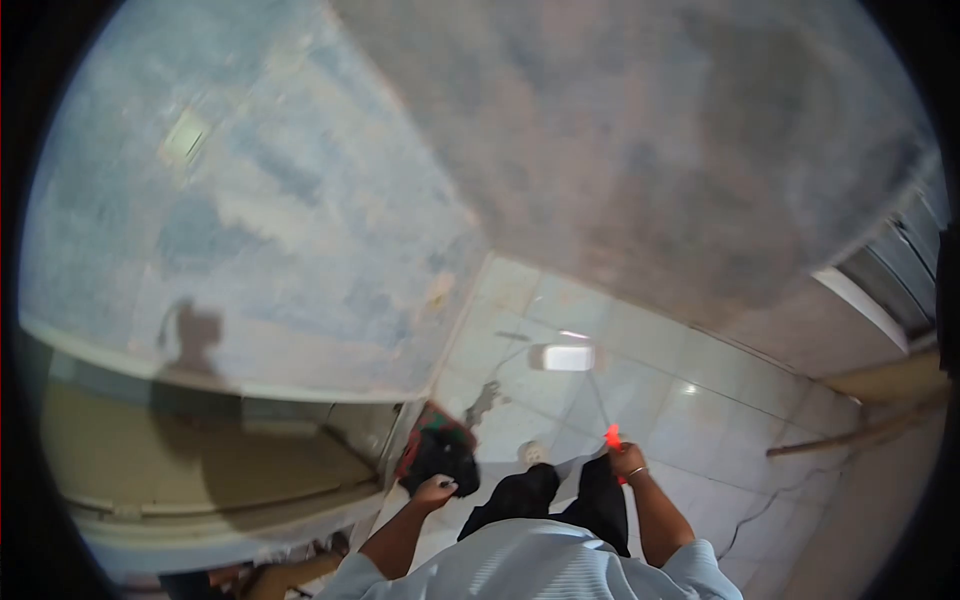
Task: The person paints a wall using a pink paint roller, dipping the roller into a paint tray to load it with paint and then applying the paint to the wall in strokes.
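A brown stick [830, 441] and thin dark wire [737, 524] are near four o'clock, a small pale square [185, 138] at ten.

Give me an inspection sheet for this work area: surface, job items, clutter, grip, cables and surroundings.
Surface: pale tiled floor, with a dark mark left of the roller.
Job's things: roller with a white head and red handle, its head over the floor.
Clutter: dark bundle with red and green material at its edge, by the left wall; long stick at the right.
Grip: right hand closed on the roller's handle; left hand in front of the bundle, contact unclear.
Cables: thin dark line across the floor at the right, probably a cord.
Surroundings: patchy left wall with a small pale plate; blotchy far wall.
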A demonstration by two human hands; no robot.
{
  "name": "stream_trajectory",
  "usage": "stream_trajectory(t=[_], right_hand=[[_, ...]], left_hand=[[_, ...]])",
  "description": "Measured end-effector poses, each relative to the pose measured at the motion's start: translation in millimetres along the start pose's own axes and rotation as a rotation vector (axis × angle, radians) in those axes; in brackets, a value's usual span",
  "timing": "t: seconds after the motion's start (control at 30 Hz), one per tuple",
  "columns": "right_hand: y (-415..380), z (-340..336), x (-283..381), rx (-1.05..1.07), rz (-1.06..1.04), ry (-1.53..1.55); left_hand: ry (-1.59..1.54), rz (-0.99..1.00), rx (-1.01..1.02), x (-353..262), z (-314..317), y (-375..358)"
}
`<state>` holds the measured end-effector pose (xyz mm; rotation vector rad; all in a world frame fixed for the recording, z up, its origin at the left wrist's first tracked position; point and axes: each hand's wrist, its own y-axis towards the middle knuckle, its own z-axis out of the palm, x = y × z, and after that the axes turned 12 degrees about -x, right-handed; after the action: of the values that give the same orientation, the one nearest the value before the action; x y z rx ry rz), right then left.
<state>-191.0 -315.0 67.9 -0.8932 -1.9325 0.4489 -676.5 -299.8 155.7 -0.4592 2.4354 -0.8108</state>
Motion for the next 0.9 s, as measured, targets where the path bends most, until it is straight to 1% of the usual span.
stream_trajectory(t=[0.03,0.07,0.1,0.13,0.17,0.2,0.23,0.27,0.3,0.37,0.4,0.43,0.5,0.57,0.6,0.67,0.73,0.77,0.83,0.87,0.9], right_hand=[[-19,-18,6,-0.077,-0.099,-0.049],[-56,-57,42,-0.054,-0.100,-0.075],[-61,-64,15,-0.111,-0.159,-0.056],[-71,-77,5,-0.163,-0.139,-0.068],[-86,-95,-2,-0.205,-0.137,-0.061],[-103,-112,-8,-0.236,-0.135,-0.056],[-120,-133,-10,-0.284,-0.085,-0.026],[-134,-154,-7,-0.259,-0.034,0.048],[-143,-164,-5,-0.225,0.013,0.124],[-157,-183,-23,-0.356,-0.011,0.090],[-164,-189,-29,-0.430,-0.023,0.092],[-166,-203,-36,-0.510,-0.047,0.088],[-168,-228,-46,-0.548,-0.003,0.074],[-150,-253,-52,-0.565,0.045,0.049],[-142,-258,-54,-0.565,0.074,0.032],[-121,-266,-62,-0.561,0.106,0.034],[-99,-272,-64,-0.589,0.033,0.066],[-91,-280,-57,-0.595,0.039,0.077],[-72,-295,-44,-0.439,0.181,0.258],[-58,-298,-43,-0.442,0.189,0.270],[-42,-299,-41,-0.414,0.205,0.313]], left_hand=[[-0.132,-0.042,0.039,-4,-2,4],[-0.240,0.094,-0.040,34,16,29],[-0.335,-0.014,-0.004,-7,3,10],[-0.340,-0.064,0.038,-27,-3,9],[-0.247,-0.106,0.021,-35,-2,14],[-0.273,-0.120,0.019,-51,1,14],[-0.203,-0.156,0.034,-74,3,12],[-0.127,-0.204,0.037,-96,2,7],[-0.077,-0.182,0.064,-100,3,18],[-0.190,-0.174,0.105,-107,18,35],[-0.149,-0.167,0.119,-115,19,38],[-0.089,-0.130,0.126,-139,28,43],[-0.005,-0.084,0.134,-174,44,52],[-0.083,0.102,0.087,-205,63,71],[-0.066,0.105,0.095,-219,67,71],[-0.009,0.217,0.141,-248,74,64],[0.018,0.242,0.130,-269,73,47],[0.022,0.272,0.127,-280,75,44],[0.004,0.278,0.142,-292,76,36],[-0.024,0.276,0.159,-292,75,37],[0.044,0.322,0.140,-289,72,39]])
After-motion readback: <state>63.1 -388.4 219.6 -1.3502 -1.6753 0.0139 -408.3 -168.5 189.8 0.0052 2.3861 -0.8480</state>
